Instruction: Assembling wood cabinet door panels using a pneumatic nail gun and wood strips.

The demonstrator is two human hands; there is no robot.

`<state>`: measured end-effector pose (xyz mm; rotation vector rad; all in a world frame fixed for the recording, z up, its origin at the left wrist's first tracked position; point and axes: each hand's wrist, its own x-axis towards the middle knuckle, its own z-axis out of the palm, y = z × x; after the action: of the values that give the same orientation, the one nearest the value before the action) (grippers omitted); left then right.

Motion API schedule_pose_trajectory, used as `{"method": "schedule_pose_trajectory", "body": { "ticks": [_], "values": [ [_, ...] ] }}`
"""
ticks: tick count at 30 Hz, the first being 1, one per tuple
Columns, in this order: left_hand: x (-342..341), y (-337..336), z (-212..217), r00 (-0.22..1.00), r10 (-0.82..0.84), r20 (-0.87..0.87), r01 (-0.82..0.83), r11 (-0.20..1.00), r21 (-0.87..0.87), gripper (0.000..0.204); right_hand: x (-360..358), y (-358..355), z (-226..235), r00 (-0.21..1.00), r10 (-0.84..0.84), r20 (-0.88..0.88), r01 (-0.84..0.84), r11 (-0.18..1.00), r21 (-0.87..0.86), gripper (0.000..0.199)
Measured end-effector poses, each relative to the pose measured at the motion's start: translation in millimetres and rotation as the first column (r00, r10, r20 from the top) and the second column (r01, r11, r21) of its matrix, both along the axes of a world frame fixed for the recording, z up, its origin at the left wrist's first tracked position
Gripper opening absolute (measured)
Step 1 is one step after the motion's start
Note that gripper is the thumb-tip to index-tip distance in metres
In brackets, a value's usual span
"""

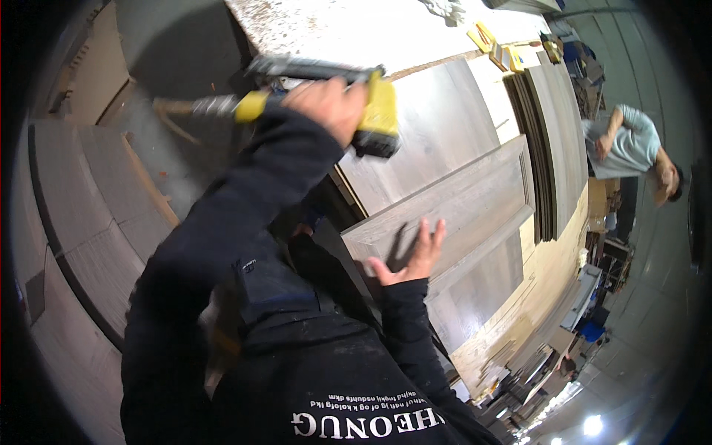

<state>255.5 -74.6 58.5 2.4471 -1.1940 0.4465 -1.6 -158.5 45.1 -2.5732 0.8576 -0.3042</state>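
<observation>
My left hand (326, 107) grips a yellow and black nail gun (380, 111), raised near the table's left edge and a little blurred. A hose with a yellow fitting (251, 107) trails from the nail gun toward the left. My right hand (417, 258) has its fingers spread and holds nothing. It is over the near side of a grey-brown wood-grain framed panel (467, 196); whether it touches the panel I cannot tell. Flat pieces of the same grain, one beyond it (437, 119) and one on its near right (482, 285), show around the framed panel.
Stacked grey-brown panels (552, 148) stand on the light wood worktable (545, 271). Yellow boxes (497, 48) lie at the far side. Larger panels (89, 200) are at my left. Another person (630, 144) is beyond the table on the right.
</observation>
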Motion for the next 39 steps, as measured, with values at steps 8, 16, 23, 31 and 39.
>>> {"method": "schedule_pose_trajectory", "body": {
  "ticks": [8,16,23,31,39],
  "values": [
    [-64,12,-27,0.894,-0.276,-0.353,0.168,0.937,-0.307,0.03,-32,-91,-18,0.909,-0.137,-0.393,0.132,0.991,-0.04,0.1],
    [-179,33,-61,-0.053,-0.415,-0.908,-0.51,0.793,-0.332,0.054,-6,-121,-23,0.945,-0.015,-0.326,0.025,0.999,0.025,0.097],
    [-184,41,-76,0.085,-0.405,-0.91,-0.571,0.729,-0.378,0.036,5,-31,-11,0.974,0.203,0.101,-0.219,0.956,0.193,0.072],
    [-172,40,-78,0.215,-0.34,-0.916,-0.59,0.702,-0.399,0.016,0,-7,-33,0.961,0.262,0.092,-0.266,0.964,0.026,0.055],
    [-161,46,-83,0.264,-0.36,-0.895,-0.514,0.733,-0.446,0.011,4,-13,-36,0.953,0.293,0.075,-0.296,0.955,0.036,0.054]
  ]
}}
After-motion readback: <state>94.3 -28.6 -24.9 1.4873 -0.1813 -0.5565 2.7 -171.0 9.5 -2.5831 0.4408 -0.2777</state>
